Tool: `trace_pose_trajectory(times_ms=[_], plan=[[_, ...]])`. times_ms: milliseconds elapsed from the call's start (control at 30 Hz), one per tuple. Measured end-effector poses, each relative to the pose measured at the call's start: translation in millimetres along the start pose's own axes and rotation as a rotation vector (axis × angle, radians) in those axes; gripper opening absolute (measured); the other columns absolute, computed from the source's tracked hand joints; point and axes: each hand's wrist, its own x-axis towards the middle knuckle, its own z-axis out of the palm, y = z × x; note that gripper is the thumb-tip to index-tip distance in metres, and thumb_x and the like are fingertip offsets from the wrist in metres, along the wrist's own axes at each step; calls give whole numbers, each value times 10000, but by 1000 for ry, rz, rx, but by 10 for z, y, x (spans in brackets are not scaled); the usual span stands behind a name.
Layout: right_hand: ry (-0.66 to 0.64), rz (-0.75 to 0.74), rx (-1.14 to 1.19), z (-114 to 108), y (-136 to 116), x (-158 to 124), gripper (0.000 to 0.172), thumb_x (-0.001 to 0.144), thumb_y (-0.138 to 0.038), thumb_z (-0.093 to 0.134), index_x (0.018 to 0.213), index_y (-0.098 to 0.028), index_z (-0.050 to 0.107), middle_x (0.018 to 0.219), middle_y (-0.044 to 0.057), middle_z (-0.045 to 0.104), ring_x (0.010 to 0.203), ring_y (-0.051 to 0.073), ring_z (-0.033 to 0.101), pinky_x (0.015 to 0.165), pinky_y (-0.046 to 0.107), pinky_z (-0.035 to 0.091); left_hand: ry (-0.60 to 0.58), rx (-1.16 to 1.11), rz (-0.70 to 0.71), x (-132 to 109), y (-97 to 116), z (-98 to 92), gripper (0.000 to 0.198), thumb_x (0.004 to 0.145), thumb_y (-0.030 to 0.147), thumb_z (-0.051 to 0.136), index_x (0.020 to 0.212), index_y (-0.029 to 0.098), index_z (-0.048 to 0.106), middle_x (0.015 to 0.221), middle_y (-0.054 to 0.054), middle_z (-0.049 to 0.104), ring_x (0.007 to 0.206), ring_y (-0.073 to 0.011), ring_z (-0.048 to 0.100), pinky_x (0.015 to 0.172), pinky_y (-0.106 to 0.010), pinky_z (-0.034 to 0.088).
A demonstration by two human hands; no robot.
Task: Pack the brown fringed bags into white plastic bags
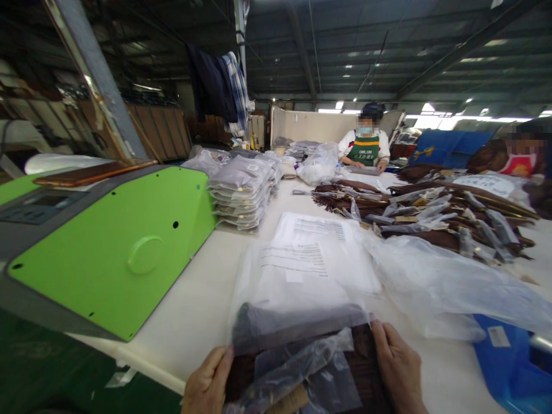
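At the near edge of the table, a folded dark brown cloth piece [366,374] lies partly inside a clear plastic bag [252,287] with printed text. My left hand [209,382] grips its left side, thumb on top. On the opposite side my right hand [399,365] pinches the cloth and the bag's edge. A small clear packet [297,368] and a brown tag [288,399] rest on the cloth. The bag lies over more printed clear bags [314,227]. The cloth's near end is cut off by the frame's bottom.
A bright green machine [116,253] stands left, beside a stack of bagged items [241,195]. Brown fringed pieces [422,213] are heaped on the right. Loose plastic film [431,282] and a blue bin [504,362] lie nearer. Two people [366,144] work across the table.
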Motion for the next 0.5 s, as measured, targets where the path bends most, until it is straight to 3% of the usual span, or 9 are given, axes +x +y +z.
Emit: trace_pose_trajectory(times_ms=[167,300,500], plan=[[-39,-5,8,-35,-21,18,509,741,-669,309,524,-240,473,477,-20,466,483,136,482,481,224,365,122,28,-77,135,59,119,384,742,509,389,547,201,506,512,41,440,543,-133,428,521,-200,385],[-133,39,59,-171,-12,-3,489,714,-671,349,541,-233,483,512,-15,511,532,148,514,492,217,398,111,11,-55,403,214,161,375,709,502,393,558,183,519,537,41,431,569,-132,414,523,-212,359],[-311,100,277,-379,78,-244,425,638,-599,574,844,-227,591,874,29,679,879,214,625,734,236,485,79,-35,-30,739,360,227,347,681,476,424,541,173,520,555,24,479,620,-157,468,555,-226,374]])
